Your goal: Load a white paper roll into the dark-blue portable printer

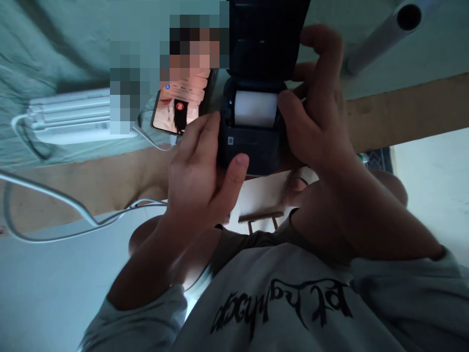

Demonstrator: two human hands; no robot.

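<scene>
Dim, bluish light falls over a wooden surface (403, 115) that runs across the scene, with pale floor showing nearer the person and a grey-green cloth backdrop behind; a small black printer (252, 132) sits at the middle of the surface's near edge, its lid (266, 39) tipped up and back so the well lies open, and a white paper roll (255, 108) rests crosswise inside that well. The left hand (200, 171) is wrapped against the printer's left side, fingers curled along the casing and the thumb laid across the front face, which looks like a steadying grip that keeps the light body from sliding; the right hand (317, 117) is clasped on the right side, its thumb pressing at the roll's right end and its upper fingers bent over the lid's edge, seemingly to hold the lid open while the roll is seated. To the left and just behind the printer a phone (179, 110) leans with its screen lit, a white cable (73, 205) trailing from it in loops across the surface toward the far left, where a white power strip (69, 120) lies; a pale tube (384, 34) angles in at the far right. Closest to the camera is the person's grey printed shirt (286, 303), sleeves reaching forward to both hands.
</scene>
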